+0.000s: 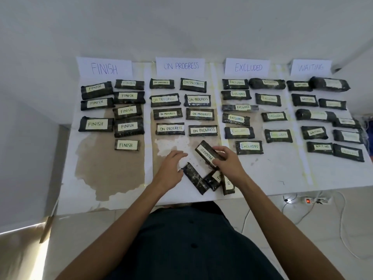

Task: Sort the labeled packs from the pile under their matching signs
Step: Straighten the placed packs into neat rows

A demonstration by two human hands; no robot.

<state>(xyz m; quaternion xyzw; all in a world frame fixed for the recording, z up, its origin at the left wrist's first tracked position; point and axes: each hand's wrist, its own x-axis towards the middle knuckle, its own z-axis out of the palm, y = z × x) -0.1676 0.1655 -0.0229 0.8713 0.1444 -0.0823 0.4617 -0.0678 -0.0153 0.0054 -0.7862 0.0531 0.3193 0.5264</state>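
White tabletop (262, 174) carries sorted rows (203, 130) under four signs (180, 66). Right hand (228, 164) grips a PROGRESS pack (205, 152) just beyond the near-edge pile (196, 179); left hand (171, 166) hovers beside, fingers (179, 153) relaxed. Power strip (311, 200) on floor (302, 229), right.

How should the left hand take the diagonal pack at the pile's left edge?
Probably pinch the diagonal pack across its narrow width near its far end, coming from the left: that edge is free, while the neighbouring pack crowds its right side.

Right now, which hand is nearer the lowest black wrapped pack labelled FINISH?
Left. The left hand is right of the FINISH pack, nearer the person; the right hand, farther right, grips a black PROGRESS pack.
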